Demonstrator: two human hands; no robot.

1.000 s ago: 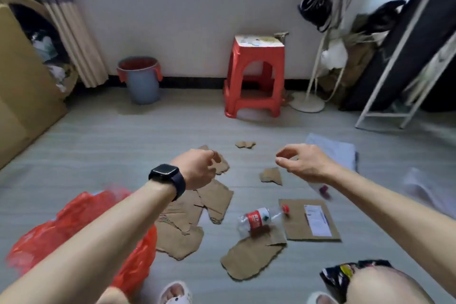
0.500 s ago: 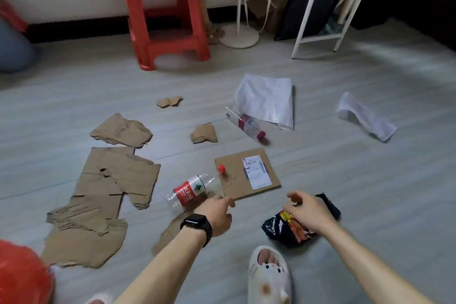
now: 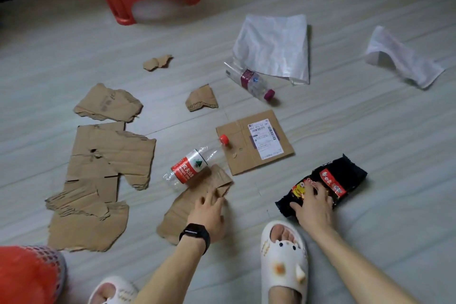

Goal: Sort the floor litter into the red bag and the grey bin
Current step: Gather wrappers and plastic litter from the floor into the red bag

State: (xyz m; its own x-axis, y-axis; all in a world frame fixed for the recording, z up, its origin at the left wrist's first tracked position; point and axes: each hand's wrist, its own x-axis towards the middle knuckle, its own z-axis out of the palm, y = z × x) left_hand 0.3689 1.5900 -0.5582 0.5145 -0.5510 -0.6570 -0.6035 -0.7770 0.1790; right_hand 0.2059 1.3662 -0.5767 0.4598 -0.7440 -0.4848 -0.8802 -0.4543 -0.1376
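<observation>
brown torn cardboard scrap [image 3: 182, 210] under the flat, ungripping left hand [image 3: 209, 215] could send the clear red-labelled plastic bottle [image 3: 190, 168] on its edge rolling if lifted, while the right hand [image 3: 314, 210] only presses spread fingers on the slippery black snack packet [image 3: 345, 175].

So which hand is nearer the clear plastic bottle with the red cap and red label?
Left. The left hand rests on the torn brown cardboard piece close beside the clear plastic bottle; the right hand is farther right, on the black snack packet.

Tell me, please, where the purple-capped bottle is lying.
In the head view, the purple-capped bottle lies on the floor, right of centre, beside the white sheet and beyond the labelled cardboard.
</observation>
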